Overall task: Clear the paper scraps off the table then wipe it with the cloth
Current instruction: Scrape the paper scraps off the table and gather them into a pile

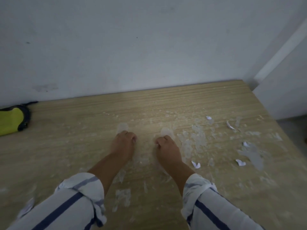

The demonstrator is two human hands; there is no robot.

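Five small white paper scraps [196, 164] are what we count on the wooden surface [74, 146]. All of them lie to the right, from about 1 o'clock to 4 o'clock of our right hand [167, 146]. The nearest one is just beside the right forearm.

Our left hand [124, 141] and our right hand rest near the middle of the surface, close together but not touching. The grip of each is drawn together, with the fingers curled under. We cannot tell if a scrap sits inside either one. The yellow-green cloth [11, 121] lies well apart at 9 o'clock, near the wall [149, 47], and nothing touches it.

Several things could go wrong, in our judgement:
- The scraps look light and lie near the right edge, so a fast sweep toward 3 o'clock may push them to the floor.
- Pale dried patches [252, 156] surround the scraps. We may take a patch for paper, or miss a scrap that lies on one.
- If we take the cloth too early, it may drag the scraps about instead of cleaning.
- If a grip already holds paper, opening it carelessly would drop the paper again.
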